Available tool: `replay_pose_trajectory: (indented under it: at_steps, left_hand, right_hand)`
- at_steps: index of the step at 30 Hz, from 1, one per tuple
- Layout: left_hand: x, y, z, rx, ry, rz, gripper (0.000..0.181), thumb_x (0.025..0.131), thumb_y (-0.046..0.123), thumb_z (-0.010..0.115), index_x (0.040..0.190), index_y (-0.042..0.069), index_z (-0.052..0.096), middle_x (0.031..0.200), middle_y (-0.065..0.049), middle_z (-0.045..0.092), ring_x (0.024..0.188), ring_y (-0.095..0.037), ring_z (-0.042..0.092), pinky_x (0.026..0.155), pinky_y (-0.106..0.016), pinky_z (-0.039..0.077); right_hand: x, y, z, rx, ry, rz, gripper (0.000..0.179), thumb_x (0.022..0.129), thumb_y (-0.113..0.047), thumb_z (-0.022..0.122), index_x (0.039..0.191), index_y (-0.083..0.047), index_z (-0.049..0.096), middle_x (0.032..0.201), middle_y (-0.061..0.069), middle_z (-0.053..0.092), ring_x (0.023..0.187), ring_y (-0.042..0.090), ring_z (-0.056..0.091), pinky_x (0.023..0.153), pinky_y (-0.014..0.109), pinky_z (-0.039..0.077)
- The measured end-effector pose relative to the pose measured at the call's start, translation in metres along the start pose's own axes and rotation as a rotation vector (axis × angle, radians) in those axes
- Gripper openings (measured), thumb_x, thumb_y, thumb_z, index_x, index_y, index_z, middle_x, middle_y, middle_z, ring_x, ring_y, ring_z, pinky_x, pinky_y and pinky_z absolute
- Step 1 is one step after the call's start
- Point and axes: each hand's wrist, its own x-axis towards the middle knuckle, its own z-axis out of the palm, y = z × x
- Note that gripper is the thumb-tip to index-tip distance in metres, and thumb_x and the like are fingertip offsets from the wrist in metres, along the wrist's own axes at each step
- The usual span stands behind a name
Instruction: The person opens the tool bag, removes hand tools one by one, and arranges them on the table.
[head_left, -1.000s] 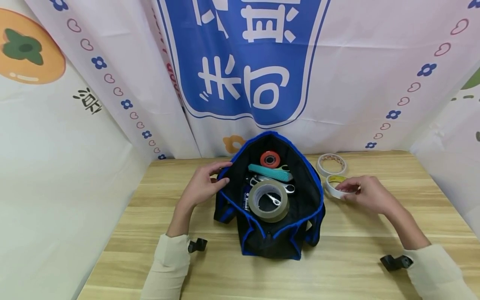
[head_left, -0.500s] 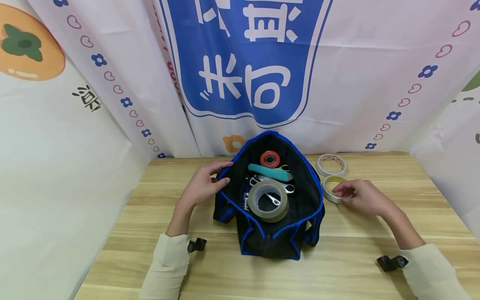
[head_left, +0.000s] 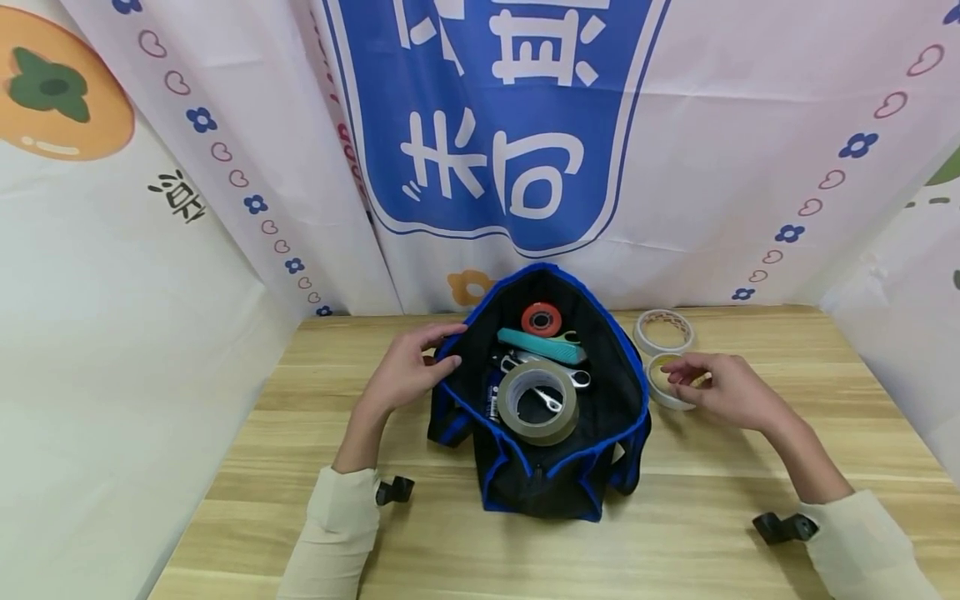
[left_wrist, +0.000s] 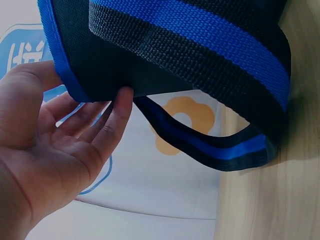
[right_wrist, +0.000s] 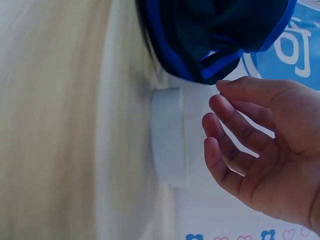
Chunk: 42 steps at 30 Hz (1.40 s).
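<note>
My left hand (head_left: pixel 405 367) pinches the left rim of an open black tool bag (head_left: pixel 543 483) with blue edging. In the left wrist view, thumb and fingers lie on either side of the fabric. My right hand (head_left: pixel 731 390) hovers just over a white tape roll (head_left: pixel 670 402), fingers loosely bent and holding nothing. The right wrist view shows a gap between the fingertips and that roll (right_wrist: pixel 167 135), which lies flat on the table. Inside the bag are a wide brown tape roll (head_left: pixel 508 400), scissors (head_left: pixel 581 378), a teal-handled tool (head_left: pixel 540 344) and a red roll (head_left: pixel 529 320).
A second white tape roll (head_left: pixel 642 333) lies behind the first, close to the hanging cloth (head_left: pixel 720 208) at the table's back. A strap handle (left_wrist: pixel 235 55) loops out from the bag's left side. The wooden table (head_left: pixel 300 433) extends on both sides.
My right hand had the near white tape roll tilted in its fingers, laid it flat beside the bag and let go, rising slightly off it. My left hand stays on the rim.
</note>
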Motion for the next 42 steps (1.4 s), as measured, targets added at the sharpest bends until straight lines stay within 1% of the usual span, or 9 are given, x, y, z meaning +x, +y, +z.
replay_pose_trajectory:
  at_steps: [5, 9, 13, 16, 20, 24, 27, 32, 42]
  left_hand:
    - [0.000, 0.000, 0.001, 0.000, 0.000, 0.000, 0.044, 0.102, 0.012, 0.072, 0.146, 0.012, 0.067, 0.149, -0.010, 0.067, 0.086, -0.026, 0.059, 0.077, -0.029, 0.056]
    - [0.001, 0.000, 0.002, 0.004, -0.002, 0.001, 0.044, 0.102, 0.012, 0.072, 0.146, 0.012, 0.067, 0.149, -0.010, 0.066, 0.093, -0.025, 0.061, 0.080, -0.030, 0.057]
    - [0.001, 0.000, 0.003, -0.002, -0.004, -0.005, 0.045, 0.102, 0.012, 0.071, 0.146, 0.012, 0.067, 0.148, -0.011, 0.067, 0.088, -0.026, 0.059, 0.078, -0.029, 0.056]
    - [0.000, 0.000, 0.003, -0.002, -0.004, -0.013, 0.045, 0.102, 0.012, 0.072, 0.146, 0.012, 0.067, 0.147, -0.011, 0.068, 0.093, -0.026, 0.060, 0.080, -0.032, 0.058]
    - [0.001, -0.001, 0.004, -0.007, 0.002, -0.025, 0.043, 0.103, 0.012, 0.070, 0.146, 0.012, 0.067, 0.147, -0.012, 0.067, 0.112, -0.030, 0.065, 0.093, -0.047, 0.062]
    - [0.001, -0.002, 0.004, -0.003, 0.015, -0.034, 0.042, 0.104, 0.010, 0.066, 0.146, 0.012, 0.067, 0.149, -0.013, 0.066, 0.128, -0.037, 0.066, 0.103, -0.059, 0.059]
    - [0.001, -0.002, 0.004, -0.002, 0.024, -0.037, 0.041, 0.105, 0.009, 0.065, 0.146, 0.011, 0.067, 0.150, -0.014, 0.065, 0.131, -0.041, 0.065, 0.105, -0.061, 0.057]
    - [0.000, 0.000, 0.004, -0.011, 0.041, -0.038, 0.040, 0.106, 0.009, 0.064, 0.145, 0.011, 0.067, 0.150, -0.015, 0.065, 0.131, -0.041, 0.066, 0.106, -0.062, 0.056]
    - [0.001, -0.001, 0.005, -0.029, 0.055, -0.038, 0.039, 0.106, 0.008, 0.064, 0.144, 0.011, 0.068, 0.151, -0.015, 0.065, 0.133, -0.047, 0.064, 0.107, -0.064, 0.055]
  right_hand:
    - [0.003, -0.015, -0.006, 0.030, 0.079, -0.015, 0.023, 0.099, -0.012, 0.076, 0.121, -0.004, 0.077, 0.107, 0.007, 0.080, 0.092, -0.004, 0.066, 0.076, 0.021, 0.060]
    - [0.009, -0.027, -0.011, 0.059, 0.128, -0.043, 0.025, 0.099, -0.012, 0.077, 0.124, -0.007, 0.077, 0.110, 0.008, 0.080, 0.094, -0.008, 0.064, 0.077, 0.019, 0.060]
    - [0.018, -0.041, -0.015, 0.067, 0.162, -0.068, 0.026, 0.099, -0.012, 0.077, 0.125, -0.009, 0.077, 0.114, 0.009, 0.080, 0.096, -0.009, 0.063, 0.079, 0.017, 0.057]
    - [0.025, -0.052, -0.017, 0.064, 0.177, -0.076, 0.025, 0.100, -0.013, 0.075, 0.125, -0.011, 0.077, 0.115, 0.008, 0.080, 0.097, -0.008, 0.064, 0.081, 0.015, 0.056]
    - [0.034, -0.069, -0.018, 0.060, 0.175, -0.110, 0.025, 0.101, -0.011, 0.074, 0.126, -0.009, 0.076, 0.116, 0.009, 0.079, 0.098, -0.002, 0.066, 0.082, 0.015, 0.056]
    - [0.041, -0.086, -0.017, 0.079, 0.146, -0.155, 0.028, 0.101, -0.010, 0.073, 0.128, -0.006, 0.075, 0.116, 0.012, 0.079, 0.101, 0.012, 0.071, 0.084, 0.020, 0.059]
    - [0.046, -0.095, -0.016, 0.095, 0.108, -0.170, 0.030, 0.101, -0.012, 0.073, 0.131, -0.006, 0.074, 0.119, 0.012, 0.078, 0.105, 0.024, 0.073, 0.087, 0.032, 0.062]
    - [0.053, -0.103, -0.011, 0.104, 0.073, -0.180, 0.033, 0.101, -0.013, 0.075, 0.132, -0.006, 0.073, 0.123, 0.010, 0.078, 0.109, 0.025, 0.073, 0.090, 0.050, 0.062]
    - [0.061, -0.111, 0.000, 0.088, 0.027, -0.204, 0.035, 0.099, -0.012, 0.077, 0.134, -0.007, 0.072, 0.125, 0.010, 0.077, 0.109, 0.024, 0.073, 0.091, 0.048, 0.063]
